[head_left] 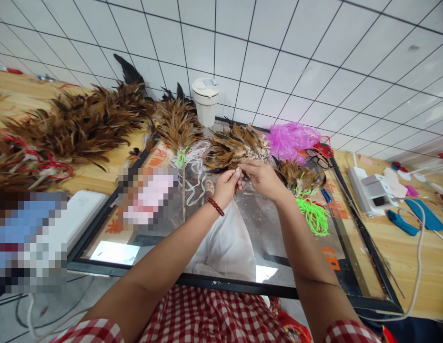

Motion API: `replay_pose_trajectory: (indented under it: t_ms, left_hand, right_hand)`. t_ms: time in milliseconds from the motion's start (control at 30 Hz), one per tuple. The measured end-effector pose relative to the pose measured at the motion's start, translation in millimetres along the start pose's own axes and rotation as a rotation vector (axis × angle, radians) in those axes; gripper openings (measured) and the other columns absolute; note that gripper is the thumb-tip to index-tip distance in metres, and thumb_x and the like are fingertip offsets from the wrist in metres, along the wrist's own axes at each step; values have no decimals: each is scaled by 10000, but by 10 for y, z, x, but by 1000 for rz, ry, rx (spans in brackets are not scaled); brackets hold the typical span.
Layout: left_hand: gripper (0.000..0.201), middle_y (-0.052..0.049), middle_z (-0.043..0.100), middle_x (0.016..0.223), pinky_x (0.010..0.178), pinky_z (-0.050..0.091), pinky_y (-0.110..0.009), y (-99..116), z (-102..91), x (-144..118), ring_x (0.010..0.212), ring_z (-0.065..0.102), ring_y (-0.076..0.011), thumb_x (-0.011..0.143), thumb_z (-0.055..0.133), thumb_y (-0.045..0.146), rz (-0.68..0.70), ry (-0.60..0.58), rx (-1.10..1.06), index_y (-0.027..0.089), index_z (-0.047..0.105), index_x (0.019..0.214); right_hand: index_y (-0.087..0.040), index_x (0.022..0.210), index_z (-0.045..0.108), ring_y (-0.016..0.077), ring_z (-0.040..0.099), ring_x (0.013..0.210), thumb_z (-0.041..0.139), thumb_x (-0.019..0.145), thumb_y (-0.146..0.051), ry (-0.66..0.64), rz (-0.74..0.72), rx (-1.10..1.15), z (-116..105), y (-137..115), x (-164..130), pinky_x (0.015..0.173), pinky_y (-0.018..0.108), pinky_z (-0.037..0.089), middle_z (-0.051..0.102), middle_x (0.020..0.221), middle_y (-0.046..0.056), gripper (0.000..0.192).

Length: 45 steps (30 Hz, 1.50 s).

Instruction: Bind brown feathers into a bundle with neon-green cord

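Observation:
My left hand [226, 187], with a dark red bead bracelet [216, 207] on its wrist, is closed in a pinch. A tiny pale bit shows at its fingertips, too small to name. My right hand [261, 178] meets it from the right, its fingers bent and pressed together; what they grip is hidden. Just beyond both hands lies a pile of brown feathers [236, 145]. A feather bundle on a stick [178, 125], tied with green string, rests to the left. To the right is a smaller feather bunch [300, 175] beside bright green cord [313, 214].
A black-framed glass panel [160, 269] lies under the work. A white lidded cup [206, 107] stands near the tiled wall. Pink plastic [293, 140] sits behind. Large feather dusters [89, 125] lie left, a white power bank-like box [86, 209] nearer. A power strip [364, 193] with cable is right.

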State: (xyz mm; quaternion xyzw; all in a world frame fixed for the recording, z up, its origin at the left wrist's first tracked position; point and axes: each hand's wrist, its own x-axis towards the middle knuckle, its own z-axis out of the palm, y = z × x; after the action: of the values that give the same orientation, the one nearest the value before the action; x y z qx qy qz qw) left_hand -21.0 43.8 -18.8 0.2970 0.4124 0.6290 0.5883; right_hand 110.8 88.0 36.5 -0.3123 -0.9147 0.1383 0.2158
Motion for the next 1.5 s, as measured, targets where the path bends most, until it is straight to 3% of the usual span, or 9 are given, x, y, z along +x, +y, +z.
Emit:
replay_pose_trajectory:
  t_ms: [333, 533, 800, 900, 1000, 1067, 1200, 1333, 1500]
  left_hand:
    - [372, 55, 481, 513, 506, 498, -232, 18, -16, -26, 427, 454, -52, 683, 742, 470, -31, -128, -41, 134, 583, 696]
    - [360, 58, 467, 531, 527, 511, -243, 57, -9, -67, 443, 461, -52, 697, 736, 459, -69, -273, -74, 133, 585, 718]
    - [390, 21, 552, 596, 568, 528, -256, 59, -18, -54, 476, 512, -65, 686, 738, 485, -148, -273, -75, 127, 609, 772]
    - [377, 47, 490, 547, 554, 518, -248, 58, -19, -44, 465, 475, -56, 670, 761, 461, -169, -280, -117, 128, 599, 742]
    - [360, 62, 442, 516, 517, 490, -224, 51, -21, -30, 457, 439, -49, 669, 770, 437, -147, -234, -158, 133, 582, 710]
    - [345, 59, 447, 507, 507, 480, -218, 44, -25, -20, 454, 435, -50, 686, 760, 428, -130, -190, -162, 135, 580, 703]
    - [324, 57, 443, 488, 500, 470, -213, 34, -35, -9, 437, 424, -48, 724, 733, 416, -124, -138, -139, 132, 580, 692]
    - [317, 59, 437, 481, 498, 465, -214, 39, -34, -18, 432, 420, -49, 728, 731, 408, -131, -150, -137, 132, 580, 692]
    - [315, 59, 433, 493, 501, 458, -217, 64, -28, -27, 440, 417, -48, 722, 736, 406, -120, -154, -141, 134, 579, 694]
  right_hand:
    - [-210, 1177, 647, 184, 597, 1100, 489, 915, -257, 29, 35, 381, -46, 41, -10, 990, 372, 436, 663, 1173, 86, 309]
    - [-166, 841, 673, 140, 615, 760, 595, 853, -412, 42, 167, 653, -4, 79, 6, 747, 285, 500, 663, 810, 37, 259]
    - [-178, 771, 580, 122, 580, 549, 592, 827, -489, 8, 285, 788, 64, 67, 7, 560, 261, 479, 557, 616, -23, 316]
    - [-164, 780, 611, 142, 619, 632, 569, 852, -444, 50, 263, 690, 85, 92, 14, 640, 289, 507, 613, 678, 9, 291]
    - [-166, 915, 692, 179, 647, 914, 532, 886, -360, 128, 190, 512, 78, 100, 20, 872, 347, 491, 703, 941, 78, 254]
    - [-189, 1035, 706, 187, 634, 1021, 509, 903, -323, 81, 150, 456, 52, 89, 13, 950, 368, 461, 701, 1081, 87, 272]
    - [-215, 1160, 683, 184, 635, 1058, 498, 915, -322, -46, 137, 437, -23, 59, -18, 971, 363, 461, 693, 1153, 78, 325]
    - [-233, 1217, 651, 188, 604, 1132, 497, 917, -322, -35, 62, 446, -59, 43, -26, 1011, 380, 435, 665, 1222, 73, 349]
    - [-218, 1149, 685, 188, 635, 1051, 513, 896, -279, -18, 83, 410, -51, 92, -26, 938, 353, 467, 693, 1151, 77, 313]
